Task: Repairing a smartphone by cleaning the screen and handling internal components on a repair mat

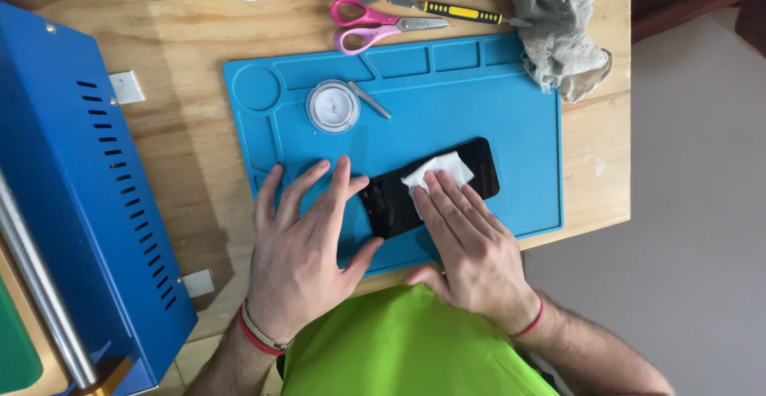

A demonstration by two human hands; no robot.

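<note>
While a black phone lies at a slant on the blue work mat, it is steadied at its near end by the left hand, whose fingers are spread flat on the mat, nothing being gripped, with the fingertips and the thumb set against the phone's edge. A small white wipe is pressed onto the dark glass by the right hand, which is held flat and open, fingers together, the fingertips resting on the wipe rather than closed around it. The phone is found near the front centre of the mat, which is laid on a pale wooden table. Behind the phone, a round clear container is seen on the mat with a slim metal tool just beside it. Pink-handled scissors, a yellow-and-black screwdriver and a crumpled grey rag are placed along the far edge of the table, while a blue metal machine is stood at the left.
</note>
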